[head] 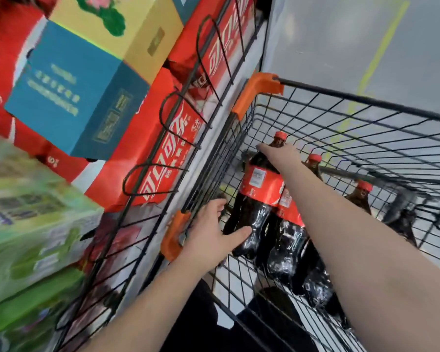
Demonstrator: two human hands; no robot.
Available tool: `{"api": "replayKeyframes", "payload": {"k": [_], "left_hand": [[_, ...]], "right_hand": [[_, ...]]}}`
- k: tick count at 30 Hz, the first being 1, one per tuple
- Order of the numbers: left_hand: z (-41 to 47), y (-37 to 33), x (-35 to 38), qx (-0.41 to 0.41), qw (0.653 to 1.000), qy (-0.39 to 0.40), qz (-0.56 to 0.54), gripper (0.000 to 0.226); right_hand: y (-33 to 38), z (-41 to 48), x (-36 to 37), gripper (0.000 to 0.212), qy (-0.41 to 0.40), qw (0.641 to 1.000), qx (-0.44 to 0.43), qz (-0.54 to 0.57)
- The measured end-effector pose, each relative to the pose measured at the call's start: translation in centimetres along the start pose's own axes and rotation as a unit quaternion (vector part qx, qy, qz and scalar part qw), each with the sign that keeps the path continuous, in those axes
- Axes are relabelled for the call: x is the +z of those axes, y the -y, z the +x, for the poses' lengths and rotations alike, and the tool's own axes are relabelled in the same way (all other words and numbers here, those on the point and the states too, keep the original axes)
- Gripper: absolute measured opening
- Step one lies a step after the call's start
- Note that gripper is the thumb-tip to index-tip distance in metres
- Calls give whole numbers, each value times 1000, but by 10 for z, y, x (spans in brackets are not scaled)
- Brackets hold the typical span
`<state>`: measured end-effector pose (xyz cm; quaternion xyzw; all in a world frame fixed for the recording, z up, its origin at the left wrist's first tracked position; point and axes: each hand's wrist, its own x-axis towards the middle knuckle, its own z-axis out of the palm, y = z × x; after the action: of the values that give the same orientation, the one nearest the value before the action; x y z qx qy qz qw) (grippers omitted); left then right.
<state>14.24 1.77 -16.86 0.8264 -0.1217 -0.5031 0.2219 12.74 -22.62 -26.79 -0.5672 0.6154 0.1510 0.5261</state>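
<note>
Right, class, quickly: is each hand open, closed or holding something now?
Left hand: closed, holding the cola bottle low down, thumb across its front.
Right hand: closed, gripping the same bottle at its shoulder.

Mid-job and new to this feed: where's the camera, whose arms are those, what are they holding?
No machine here: one wide camera worn on a person's head looks down at their bare arms. The left hand grips the lower body of the front cola bottle; the right hand grips its shoulder below the red cap. It is in a black wire cart with orange corners, more cola bottles behind it. Left of the cart, a wire rack holds red cartons and a blue box.
</note>
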Motion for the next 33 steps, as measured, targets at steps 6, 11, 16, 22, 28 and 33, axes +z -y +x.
{"api": "replayKeyframes", "payload": {"k": [6, 11, 16, 22, 28, 33], "left_hand": [[23, -2, 9, -37, 999, 25, -5, 110], [38, 6, 24, -75, 995, 65, -16, 114], [55, 6, 33, -74, 990, 116, 0, 124], [64, 11, 40, -32, 990, 137, 29, 88], [56, 7, 41, 8, 997, 62, 44, 89], [30, -21, 29, 59, 997, 22, 36, 97]], "right_hand": [[-1, -15, -2, 39, -28, 999, -13, -11], [-6, -38, -9, 42, -49, 998, -33, 18], [-15, -64, -19, 41, -75, 995, -53, 45], [-20, -89, -22, 40, -90, 990, -93, 63], [-18, -118, -27, 38, -100, 983, -134, 77], [-1, -162, -57, 31, -116, 974, -169, 100]]}}
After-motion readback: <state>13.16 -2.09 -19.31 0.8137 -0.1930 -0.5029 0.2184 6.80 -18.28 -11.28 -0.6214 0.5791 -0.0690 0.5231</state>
